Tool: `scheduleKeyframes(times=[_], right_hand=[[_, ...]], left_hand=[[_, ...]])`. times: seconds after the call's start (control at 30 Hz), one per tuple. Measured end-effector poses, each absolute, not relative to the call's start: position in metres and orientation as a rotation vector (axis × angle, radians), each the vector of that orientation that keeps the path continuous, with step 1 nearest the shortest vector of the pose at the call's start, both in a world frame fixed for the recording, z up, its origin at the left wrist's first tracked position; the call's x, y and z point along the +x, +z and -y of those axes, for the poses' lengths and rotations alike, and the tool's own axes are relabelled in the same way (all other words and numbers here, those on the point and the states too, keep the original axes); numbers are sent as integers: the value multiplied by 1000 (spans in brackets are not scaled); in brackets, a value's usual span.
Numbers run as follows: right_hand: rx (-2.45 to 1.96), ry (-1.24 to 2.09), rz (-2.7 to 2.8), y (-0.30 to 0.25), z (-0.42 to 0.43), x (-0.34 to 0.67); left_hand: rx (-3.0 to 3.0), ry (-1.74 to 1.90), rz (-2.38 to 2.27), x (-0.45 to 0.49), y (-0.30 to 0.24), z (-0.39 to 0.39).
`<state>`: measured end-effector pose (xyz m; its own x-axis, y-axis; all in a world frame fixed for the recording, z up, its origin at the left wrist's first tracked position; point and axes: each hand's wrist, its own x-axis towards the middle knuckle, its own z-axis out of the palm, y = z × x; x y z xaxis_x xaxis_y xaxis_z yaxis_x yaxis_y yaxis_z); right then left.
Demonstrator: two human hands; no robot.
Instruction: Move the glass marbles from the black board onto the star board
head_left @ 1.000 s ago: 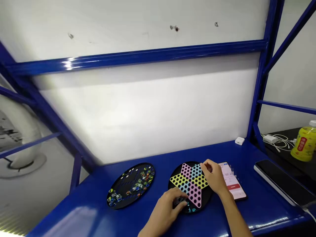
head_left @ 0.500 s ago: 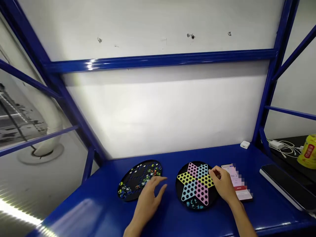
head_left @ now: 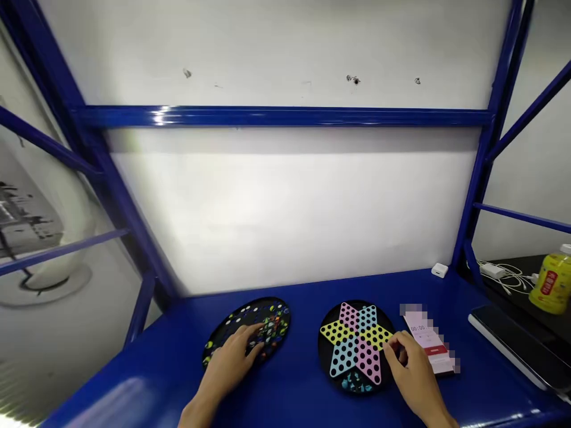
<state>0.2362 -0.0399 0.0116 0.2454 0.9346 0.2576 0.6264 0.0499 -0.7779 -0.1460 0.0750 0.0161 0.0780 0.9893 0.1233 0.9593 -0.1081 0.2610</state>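
Six-pointed Chinese checkers board, dotted pink, blue and yellow
Left hand parted over marbles; right hand curled at a yellow tip, grip hidden.

Multicoloured marbles dot the black tray near the star board.

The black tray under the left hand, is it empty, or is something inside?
Not empty: colourful marbles lie in the black tray, with a cluster visible just beyond the left hand.
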Motion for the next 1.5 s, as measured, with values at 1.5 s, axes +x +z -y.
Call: scheduleKeyframes(times=[1.5], right_hand=[[-1586,585,1345,18,42,217]], left_hand=[[2660,157,-1656,-133,10,-112]])
